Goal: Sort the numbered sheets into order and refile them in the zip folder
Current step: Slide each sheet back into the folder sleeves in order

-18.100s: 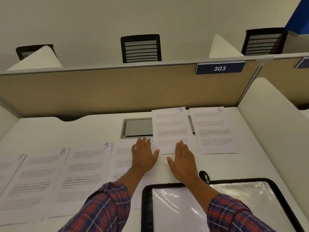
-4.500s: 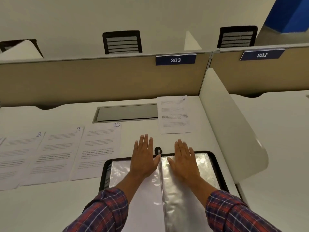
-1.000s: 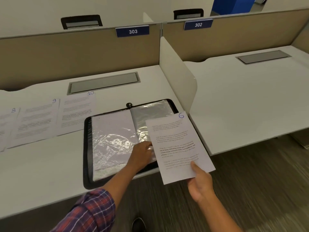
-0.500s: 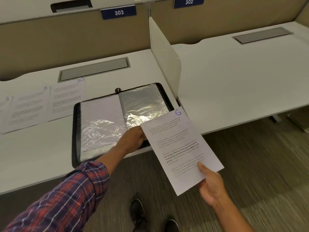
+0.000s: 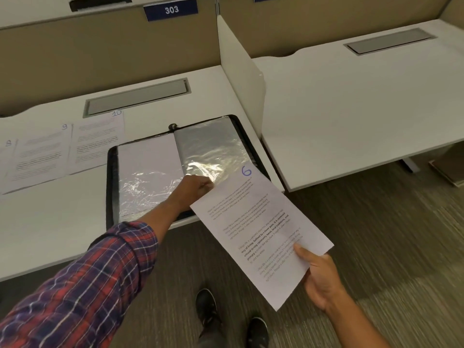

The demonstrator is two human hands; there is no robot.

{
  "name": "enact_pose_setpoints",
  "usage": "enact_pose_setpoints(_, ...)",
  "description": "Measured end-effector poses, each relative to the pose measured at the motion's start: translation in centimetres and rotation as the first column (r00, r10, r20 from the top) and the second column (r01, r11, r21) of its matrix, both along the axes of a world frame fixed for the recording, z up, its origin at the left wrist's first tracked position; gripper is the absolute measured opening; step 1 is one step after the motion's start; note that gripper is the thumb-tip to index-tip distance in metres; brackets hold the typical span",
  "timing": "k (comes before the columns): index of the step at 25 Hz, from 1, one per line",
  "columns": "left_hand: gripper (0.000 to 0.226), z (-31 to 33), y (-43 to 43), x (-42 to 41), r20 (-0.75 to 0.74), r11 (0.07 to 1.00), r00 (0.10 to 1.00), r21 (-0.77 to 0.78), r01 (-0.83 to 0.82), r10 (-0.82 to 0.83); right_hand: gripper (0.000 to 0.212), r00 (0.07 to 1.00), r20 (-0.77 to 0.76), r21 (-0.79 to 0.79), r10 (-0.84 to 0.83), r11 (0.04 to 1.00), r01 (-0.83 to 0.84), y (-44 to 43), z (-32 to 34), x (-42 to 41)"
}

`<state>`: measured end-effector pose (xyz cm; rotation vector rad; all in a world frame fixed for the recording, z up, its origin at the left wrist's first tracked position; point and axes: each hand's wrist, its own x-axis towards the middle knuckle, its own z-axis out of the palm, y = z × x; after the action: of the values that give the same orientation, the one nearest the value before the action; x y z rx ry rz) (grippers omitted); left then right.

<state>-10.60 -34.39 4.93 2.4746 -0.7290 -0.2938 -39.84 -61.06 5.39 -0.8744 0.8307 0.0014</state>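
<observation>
Sheet 6 (image 5: 258, 229), which lay flat on the counter (image 5: 50, 222) beyond the zip folder (image 5: 111, 187) a few secs ago, is now off it & in the air at the folder's near-right corner, numbered top corner overlapping the folder's rim, rest hanging out over the carpet (image 5: 376, 247). Right hand (image 5: 322, 280) holds its bottom edge, thumb on top & fingers clamped underneath. Left hand (image 5: 194, 188), flat on the folder earlier, now has fingers curled on the near edge of the clear pocket (image 5: 213, 149) on the folder's right page, prob. lifting it open; tips partly hidden by the sheet. Sheet 5 is gone from the counter too, & the folder's left page shows white paper behind plastic, so likely 5 is filed & 6 is mid-insertion, i.e. roughly halfway. Sheet 10 (image 5: 100, 136), sheet 9 (image 5: 42, 151) & sheet 8 (image 5: 8, 146) lie unmoved in a row left of the folder, waiting. Counter is white laminate w/ a grey cable hatch (image 5: 136, 96) beyond the folder. A white divider (image 5: 241, 71) stands just right of the folder, w/ a second desk (image 5: 351, 109) past it. A tan partition w/ the plate 303 (image 5: 171, 10) runs behind.
</observation>
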Motion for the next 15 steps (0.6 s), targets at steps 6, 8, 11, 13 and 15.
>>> enact_pose_setpoints(6, 0.013, 0.5, -0.5, 0.0, 0.058, 1.0, 0.998, 0.018, -0.022, 0.02, 0.041, 0.997, 0.001, -0.024, 0.077, 0.997, -0.077, 0.3, 0.1, -0.8)
enact_pose_setpoints(8, 0.012, 0.5, -0.8, -0.2, 0.081, 0.999, 0.996, 0.024, -0.048, 0.046, 0.038, 0.995, -0.002, -0.04, 0.099, 0.994, -0.099, 0.7, 0.0, -0.9)
enact_pose_setpoints(11, 0.011, 0.8, -1.1, -0.5, 0.06, 0.998, 0.996, 0.017, -0.066, 0.065, 0.035, 0.99, -0.013, -0.07, 0.143, 0.987, -0.144, 1.1, 0.3, -0.9)
enact_pose_setpoints(13, 0.016, 1.0, -1.0, -0.7, 0.015, 0.999, 0.999, 0.034, -0.038, 0.038, 0.033, 0.986, -0.014, -0.077, 0.165, 0.983, -0.165, 1.2, 0.6, -0.8)
enact_pose_setpoints(15, 0.024, 1.1, -0.9, -0.6, -0.006, 0.998, 1.0, 0.064, -0.004, 0.004, 0.033, 0.985, -0.01, -0.071, 0.172, 0.982, -0.172, 1.3, 0.8, -0.8)
